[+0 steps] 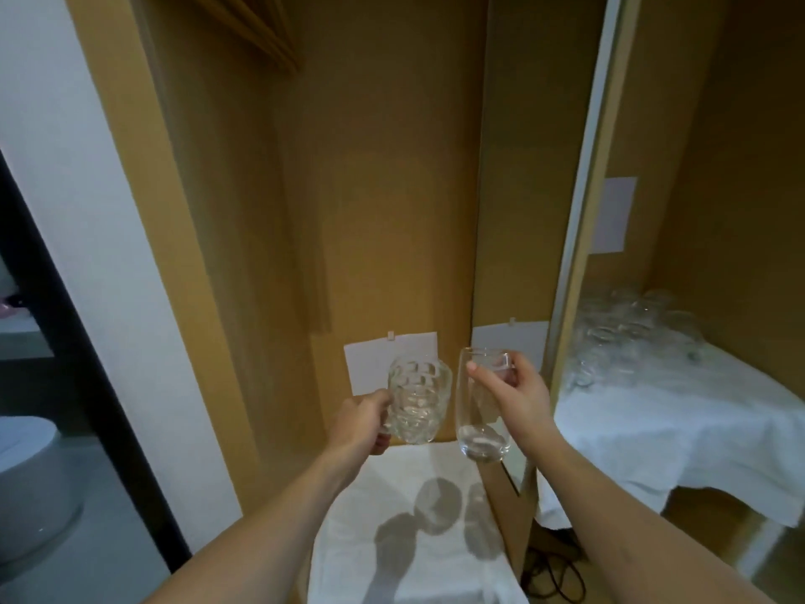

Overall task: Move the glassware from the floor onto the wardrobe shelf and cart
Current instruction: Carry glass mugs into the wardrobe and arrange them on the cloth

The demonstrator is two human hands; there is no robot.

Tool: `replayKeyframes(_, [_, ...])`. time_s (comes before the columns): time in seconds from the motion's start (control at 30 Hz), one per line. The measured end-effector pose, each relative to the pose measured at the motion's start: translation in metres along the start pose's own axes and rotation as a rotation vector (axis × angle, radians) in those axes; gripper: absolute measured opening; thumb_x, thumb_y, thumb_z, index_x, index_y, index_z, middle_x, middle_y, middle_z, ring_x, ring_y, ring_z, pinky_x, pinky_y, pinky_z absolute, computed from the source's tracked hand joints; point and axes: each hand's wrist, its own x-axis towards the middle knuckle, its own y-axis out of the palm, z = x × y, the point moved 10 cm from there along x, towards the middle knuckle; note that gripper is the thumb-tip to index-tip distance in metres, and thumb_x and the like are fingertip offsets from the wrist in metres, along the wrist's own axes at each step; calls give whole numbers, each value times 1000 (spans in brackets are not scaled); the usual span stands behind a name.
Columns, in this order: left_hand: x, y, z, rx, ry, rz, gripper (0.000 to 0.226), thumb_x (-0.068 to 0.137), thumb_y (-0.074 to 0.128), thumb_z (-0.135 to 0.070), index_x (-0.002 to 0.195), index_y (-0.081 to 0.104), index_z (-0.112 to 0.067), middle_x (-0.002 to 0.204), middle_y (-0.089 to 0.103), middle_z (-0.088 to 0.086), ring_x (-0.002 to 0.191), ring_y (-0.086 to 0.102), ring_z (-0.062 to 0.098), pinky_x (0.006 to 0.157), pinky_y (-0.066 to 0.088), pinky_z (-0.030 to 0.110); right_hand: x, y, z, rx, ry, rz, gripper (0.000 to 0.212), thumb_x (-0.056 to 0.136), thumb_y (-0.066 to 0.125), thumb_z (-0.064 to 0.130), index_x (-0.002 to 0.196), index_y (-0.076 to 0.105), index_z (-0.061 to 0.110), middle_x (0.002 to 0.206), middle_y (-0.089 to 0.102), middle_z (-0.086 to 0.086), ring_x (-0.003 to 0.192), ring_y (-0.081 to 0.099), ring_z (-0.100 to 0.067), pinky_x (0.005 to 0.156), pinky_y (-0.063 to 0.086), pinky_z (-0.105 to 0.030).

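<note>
My left hand (368,422) grips the handle of a clear faceted glass mug (419,401), held upright. My right hand (516,388) pinches the rim of a tall smooth clear glass (481,407), which hangs upright just right of the mug. Both glasses are in the air above the wardrobe shelf (392,555), which is covered with a white towel; their shadows fall on it. Several clear glasses (631,333) stand crowded on a second white-covered surface (679,433) to the right.
Wooden wardrobe walls (392,189) enclose the shelf, and a sliding door edge (579,211) divides the left bay from the right. White paper notes (370,364) are stuck to the back panel. Black cables (553,573) lie on the floor below. A dark doorway frame (87,364) stands at left.
</note>
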Motion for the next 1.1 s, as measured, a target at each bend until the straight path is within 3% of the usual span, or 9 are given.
replayKeyframes(0.17, [-21,68,17,36,6,75,35,90,56,-21,57,46,-13,60,47,12,57,49,26,56,38,36,-4,-71,-17,13,50,14,39,74,85,46,91,63,20,76,68,4,75,69,-15,73,58,-41])
replayKeyframes(0.27, [-33,122,38,64,-33,78,28,85,59,-22,63,48,-10,61,51,15,52,52,27,54,41,34,-5,-128,-28,-22,76,10,43,76,83,47,95,61,16,84,68,-7,78,68,-18,71,58,-36])
replayKeyframes(0.5, [-60,268,55,37,-117,122,33,84,63,-28,58,54,-10,60,59,20,54,59,30,54,47,35,4,-277,-74,55,249,-94,55,68,81,59,90,58,14,87,65,-8,79,63,-22,75,59,-42])
replayKeyframes(0.67, [-67,360,46,-3,-152,139,43,81,63,-27,42,46,-20,55,44,6,53,46,23,58,39,36,3,-359,-114,235,547,-187,60,78,77,57,113,57,13,104,60,-16,89,70,-37,78,61,-53])
replayKeyframes(0.77, [-65,409,40,15,-165,173,36,80,64,-31,50,52,-17,56,52,4,57,52,23,64,50,39,4,-394,-137,357,734,-197,77,73,77,63,121,50,9,106,57,-18,88,69,-37,85,58,-57])
replayKeyframes(0.83, [-61,435,37,31,-171,176,33,84,65,-34,59,56,-14,58,58,2,63,59,23,80,58,42,6,-407,-150,496,857,-184,83,72,82,58,125,47,5,104,52,-17,78,62,-32,93,55,-56])
replayKeyframes(0.9, [-54,459,34,19,-171,174,34,85,66,-38,62,58,-15,60,60,1,67,63,23,88,57,43,11,-416,-156,612,922,-151,84,67,89,49,128,47,8,120,49,-18,91,63,-34,92,55,-55])
replayKeyframes(1.0, [-38,487,28,44,-143,179,37,87,65,-44,65,58,-16,63,62,0,74,66,25,84,57,37,33,-425,-156,672,930,-82,86,65,93,39,131,46,11,132,50,-20,101,64,-38,94,55,-52])
replayKeyframes(1.1, [-17,513,15,111,-73,207,38,91,61,-47,71,57,-14,75,62,2,85,69,28,70,47,29,61,-441,-164,699,942,-118,91,64,92,45,133,47,7,112,57,-10,96,66,-35,86,58,-52])
